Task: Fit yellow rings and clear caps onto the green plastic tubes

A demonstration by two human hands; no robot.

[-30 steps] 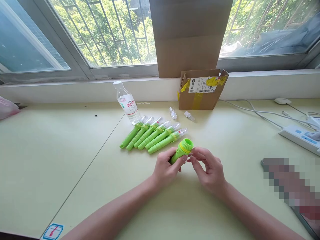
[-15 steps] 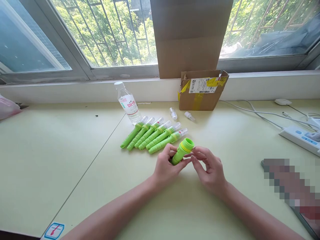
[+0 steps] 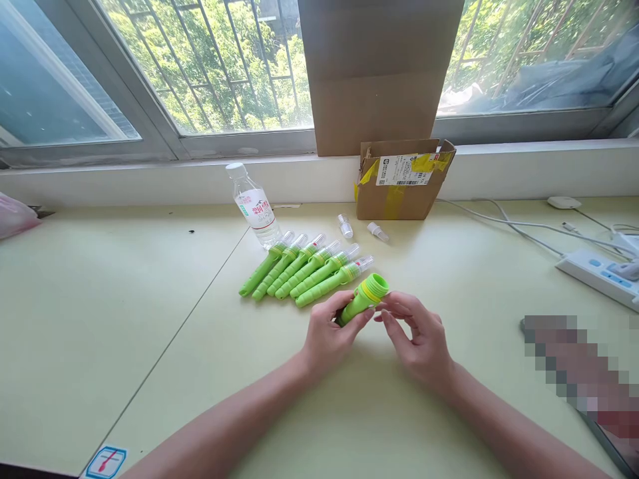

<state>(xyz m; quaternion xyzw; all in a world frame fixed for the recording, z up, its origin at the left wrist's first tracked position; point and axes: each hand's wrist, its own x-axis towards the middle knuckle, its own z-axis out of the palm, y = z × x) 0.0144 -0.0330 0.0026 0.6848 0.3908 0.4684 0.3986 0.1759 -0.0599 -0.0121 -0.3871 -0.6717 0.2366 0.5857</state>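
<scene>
My left hand (image 3: 332, 329) is wrapped round a green plastic tube (image 3: 362, 303), which leans up to the right. Its threaded mouth is open and faces up, with a yellow ring below the thread. My right hand (image 3: 417, 329) is just to the right, fingers curled but apart; its fingertips are near the tube's side, and I see nothing in them. Whether they touch the tube I cannot tell. Beyond my left hand several green sticks with clear tips (image 3: 312, 269) lie side by side in a slanted row.
A clear cap (image 3: 345, 226) and a small white-and-clear piece (image 3: 378, 231) lie behind the row. A water bottle (image 3: 254, 207) stands at its left. At the back is a cardboard box (image 3: 399, 193). To the right are a power strip (image 3: 596, 276), cables and a partly blurred phone (image 3: 584, 386).
My left thumb has shifted up along the green tube, and a small gap has opened between it and my right fingertips. The sticks and other things stay put.
</scene>
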